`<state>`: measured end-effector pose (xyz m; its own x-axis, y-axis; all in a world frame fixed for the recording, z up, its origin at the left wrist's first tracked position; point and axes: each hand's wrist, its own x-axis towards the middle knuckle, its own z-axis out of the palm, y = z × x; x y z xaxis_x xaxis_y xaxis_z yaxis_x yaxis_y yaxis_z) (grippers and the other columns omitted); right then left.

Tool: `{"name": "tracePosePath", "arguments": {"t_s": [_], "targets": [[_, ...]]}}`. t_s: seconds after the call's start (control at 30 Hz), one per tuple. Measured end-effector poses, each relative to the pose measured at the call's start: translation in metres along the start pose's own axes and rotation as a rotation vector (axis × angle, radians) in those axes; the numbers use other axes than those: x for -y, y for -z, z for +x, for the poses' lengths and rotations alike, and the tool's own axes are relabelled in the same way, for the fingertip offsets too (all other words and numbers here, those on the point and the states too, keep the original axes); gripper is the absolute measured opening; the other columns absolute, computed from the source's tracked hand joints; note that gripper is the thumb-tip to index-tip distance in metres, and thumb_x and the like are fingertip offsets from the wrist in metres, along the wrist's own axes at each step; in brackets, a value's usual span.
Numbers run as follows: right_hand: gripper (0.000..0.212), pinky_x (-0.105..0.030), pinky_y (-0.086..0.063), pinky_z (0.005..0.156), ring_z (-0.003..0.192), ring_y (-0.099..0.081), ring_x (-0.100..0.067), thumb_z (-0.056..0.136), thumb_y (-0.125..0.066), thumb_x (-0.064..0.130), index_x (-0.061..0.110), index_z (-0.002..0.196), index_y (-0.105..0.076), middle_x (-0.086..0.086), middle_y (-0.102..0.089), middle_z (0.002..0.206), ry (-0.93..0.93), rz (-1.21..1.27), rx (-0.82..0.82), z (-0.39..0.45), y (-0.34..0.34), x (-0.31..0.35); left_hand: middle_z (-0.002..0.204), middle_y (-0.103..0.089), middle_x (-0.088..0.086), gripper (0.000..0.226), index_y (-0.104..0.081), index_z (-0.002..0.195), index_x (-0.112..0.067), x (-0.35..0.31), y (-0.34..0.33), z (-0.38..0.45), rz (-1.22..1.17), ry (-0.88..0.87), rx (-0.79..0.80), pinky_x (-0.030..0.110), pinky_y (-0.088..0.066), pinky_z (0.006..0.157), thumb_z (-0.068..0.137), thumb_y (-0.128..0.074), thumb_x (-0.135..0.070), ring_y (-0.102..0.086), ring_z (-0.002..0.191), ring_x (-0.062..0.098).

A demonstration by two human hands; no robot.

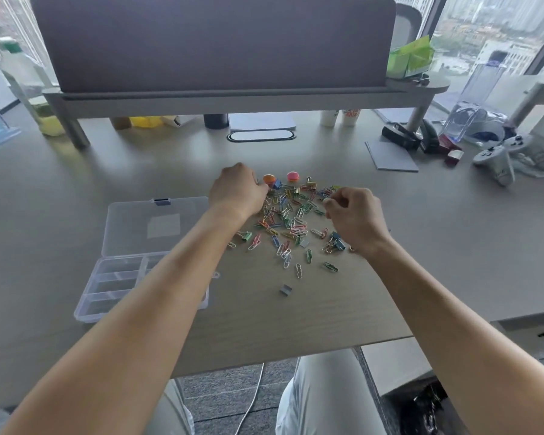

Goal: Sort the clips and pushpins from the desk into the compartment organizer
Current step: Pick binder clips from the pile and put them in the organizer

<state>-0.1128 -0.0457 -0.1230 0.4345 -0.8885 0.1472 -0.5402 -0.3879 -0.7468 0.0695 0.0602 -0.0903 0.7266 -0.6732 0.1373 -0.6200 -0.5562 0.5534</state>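
Observation:
A heap of coloured paper clips [291,224] lies spread on the desk, with small binder clips such as a green one [246,236] and a blue one [338,241] among them. Two round orange and pink pieces [292,176] sit at the heap's far edge. A clear compartment organizer [120,277] stands open at the left, its lid [157,226] laid back. My left hand [237,191] is curled at the heap's far left edge, fingers hidden under it. My right hand [354,215] hovers over the heap's right side, its thumb and fingers pinched together on something too small to make out.
A grey staple block [285,289] lies alone nearer me. A grey notebook [391,155], a black stapler [401,136], game controllers [496,160] and a clear holder crowd the back right. A monitor shelf [233,97] spans the back. The desk's front edge [296,350] is close.

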Motion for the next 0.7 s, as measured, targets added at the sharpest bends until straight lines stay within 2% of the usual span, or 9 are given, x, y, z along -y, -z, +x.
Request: {"name": "tracePosePath", "arguments": {"t_s": [0.13,0.23,0.3,0.4,0.47,0.53,0.63,0.7], "targets": [[0.013,-0.032,-0.055,0.077,0.083,-0.068,-0.024,0.092,-0.066,0.019,0.019,0.089,-0.079,0.001,-0.075,0.082,0.063,-0.093,0.064,0.021,-0.014,0.010,0.087,-0.074,0.011,0.022,-0.073,0.084,-0.005,0.008,0.001,0.010,-0.107,0.012,-0.050,0.032,-0.050,0.075,0.090,-0.071,-0.026,-0.065,0.081,0.030],[0.019,-0.034,-0.057,0.078,0.086,-0.068,-0.026,0.089,-0.063,0.011,0.015,0.094,-0.081,-0.004,-0.077,0.089,0.118,-0.188,0.113,0.044,-0.030,0.022,0.089,-0.072,0.004,0.009,-0.075,0.087,-0.014,0.013,0.001,0.021,-0.153,-0.008,-0.080,0.028,-0.050,0.078,0.090,-0.070,-0.021,-0.064,0.083,0.024],[0.022,-0.039,-0.061,0.079,0.089,-0.070,-0.029,0.087,-0.060,0.009,0.011,0.095,-0.080,-0.007,-0.078,0.095,0.163,-0.245,0.139,0.062,-0.042,0.030,0.088,-0.071,0.003,0.008,-0.076,0.088,-0.015,0.016,0.000,0.030,-0.173,-0.020,-0.078,0.024,-0.047,0.078,0.091,-0.069,-0.017,-0.060,0.082,0.021],[0.018,-0.037,-0.061,0.078,0.088,-0.071,-0.027,0.090,-0.067,0.017,0.013,0.102,-0.079,-0.006,-0.078,0.099,0.211,-0.284,0.166,0.088,-0.059,0.038,0.085,-0.065,0.002,0.010,-0.077,0.092,-0.011,0.020,-0.003,0.041,-0.196,-0.015,-0.057,0.023,-0.043,0.075,0.093,-0.067,-0.014,-0.058,0.082,0.019],[0.021,-0.035,-0.060,0.074,0.084,-0.071,-0.025,0.090,-0.073,0.025,0.013,0.106,-0.079,-0.006,-0.077,0.097,0.222,-0.302,0.186,0.103,-0.069,0.042,0.083,-0.064,0.002,0.012,-0.077,0.094,-0.010,0.023,-0.006,0.047,-0.221,-0.010,-0.045,0.025,-0.046,0.073,0.093,-0.065,-0.010,-0.060,0.082,0.021],[0.027,-0.038,-0.062,0.075,0.084,-0.070,-0.026,0.086,-0.078,0.032,0.016,0.108,-0.078,-0.005,-0.076,0.098,0.217,-0.316,0.216,0.113,-0.076,0.043,0.087,-0.065,0.004,0.017,-0.076,0.096,-0.010,0.027,-0.009,0.051,-0.229,-0.014,-0.027,0.026,-0.049,0.072,0.095,-0.059,-0.006,-0.063,0.082,0.023],[0.020,-0.039,-0.063,0.071,0.075,-0.070,-0.026,0.083,-0.083,0.032,0.017,0.096,-0.081,-0.003,-0.074,0.085,0.196,-0.331,0.267,0.119,-0.082,0.045,0.094,-0.067,0.007,0.021,-0.075,0.102,-0.008,0.032,-0.011,0.054,-0.213,-0.034,-0.004,0.028,-0.054,0.074,0.093,-0.057,-0.002,-0.066,0.084,0.023],[0.014,-0.038,-0.062,0.068,0.074,-0.069,-0.024,0.082,-0.082,0.028,0.017,0.091,-0.083,-0.004,-0.075,0.083,0.189,-0.317,0.266,0.119,-0.085,0.045,0.095,-0.071,0.010,0.023,-0.075,0.102,-0.008,0.036,-0.012,0.056,-0.227,-0.050,-0.007,0.036,-0.060,0.078,0.088,-0.060,0.002,-0.071,0.084,0.028]]}}
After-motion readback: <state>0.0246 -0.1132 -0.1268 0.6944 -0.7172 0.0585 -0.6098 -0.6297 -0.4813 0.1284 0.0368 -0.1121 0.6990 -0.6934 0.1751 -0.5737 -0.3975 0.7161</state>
